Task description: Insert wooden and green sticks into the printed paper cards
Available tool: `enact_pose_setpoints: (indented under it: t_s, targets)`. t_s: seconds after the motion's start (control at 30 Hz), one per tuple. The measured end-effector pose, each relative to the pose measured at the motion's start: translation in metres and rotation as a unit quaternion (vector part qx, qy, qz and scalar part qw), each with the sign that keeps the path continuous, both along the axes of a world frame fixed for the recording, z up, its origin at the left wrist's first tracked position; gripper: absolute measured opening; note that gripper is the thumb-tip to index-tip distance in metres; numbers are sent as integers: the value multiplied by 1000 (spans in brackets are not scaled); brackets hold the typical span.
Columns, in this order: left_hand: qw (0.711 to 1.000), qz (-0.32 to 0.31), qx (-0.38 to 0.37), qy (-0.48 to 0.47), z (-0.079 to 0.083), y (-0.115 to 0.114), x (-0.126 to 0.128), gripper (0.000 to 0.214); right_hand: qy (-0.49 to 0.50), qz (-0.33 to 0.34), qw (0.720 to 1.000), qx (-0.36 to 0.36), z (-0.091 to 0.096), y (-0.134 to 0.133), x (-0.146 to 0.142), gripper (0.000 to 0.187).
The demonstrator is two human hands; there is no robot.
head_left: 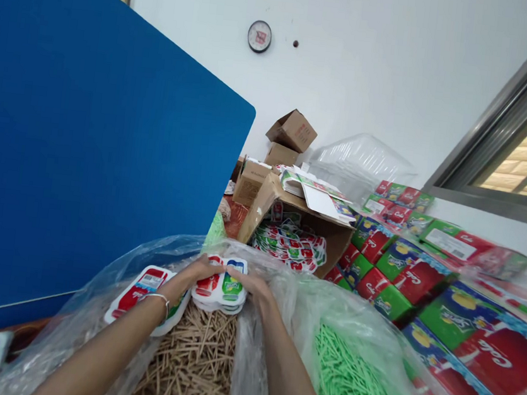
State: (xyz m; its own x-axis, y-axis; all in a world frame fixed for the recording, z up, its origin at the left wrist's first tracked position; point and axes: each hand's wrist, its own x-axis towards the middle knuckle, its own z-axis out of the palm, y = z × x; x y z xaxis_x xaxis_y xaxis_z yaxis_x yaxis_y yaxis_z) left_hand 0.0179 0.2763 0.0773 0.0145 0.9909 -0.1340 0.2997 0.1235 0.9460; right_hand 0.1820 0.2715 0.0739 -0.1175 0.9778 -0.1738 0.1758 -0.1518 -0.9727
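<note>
2 hands (190, 278) meet on 1 stack of cards (221, 288); 1 more card stack (138, 291) lies left of it. 2 clear bags: 1 of tan sticks (192, 360), 1 of green sticks (351, 385). About 4 cardboard boxes (293, 130) at the back, 1 clock (259, 36), 1 blue panel (85, 126). The printed cartons (407, 271) are too many to count

Wall clock (259, 36), blue partition (84, 139), cardboard boxes (292, 131) (seemingly empty)

A worktable (29, 329) carries clear bags (280, 301), cartons (406, 277) and cardboard boxes (290, 216).
</note>
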Motion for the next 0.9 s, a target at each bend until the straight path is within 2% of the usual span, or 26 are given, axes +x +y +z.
enact_pose_setpoints:
  t_s: [0.1, 0.17, 0.33, 0.4, 0.5, 0.57, 0.7, 0.8, 0.9]
  targets:
    - [998, -25, -46, -44, 2, -5, 0, 29, 25, 23, 999, -10, 2, -7, -5, 29]
    - [996, -26, -50, -72, 3, -10, 1, 29, 37, 28, 999, -3, 3, -12, -6, 26]
    - [990, -19, 0, -139, 0, -24, 6, 28, 40, -30, 997, 51, 2, -28, -4, 23]
    - [983, -26, 34, -176, -2, -31, 8, 39, 36, -74, 993, 83, 1, -36, -2, 35]
    - [968, -44, 88, -232, 1, -40, 8, 71, 45, -129, 981, 138, 2, -52, 0, 63]
    - [957, -60, 124, -256, 8, -47, 6, 89, 66, -133, 974, 168, 7, -62, 0, 71]
    - [949, -86, 183, -241, 31, -60, -12, 109, 119, -79, 973, 182, 19, -75, -7, 64]
    - [956, -90, 201, -194, 50, -70, -37, 111, 144, -60, 968, 194, 23, -79, -28, 60]
    - [963, -48, 236, -123, 60, -78, -69, 109, 129, -73, 953, 263, 18, -83, -63, 57]
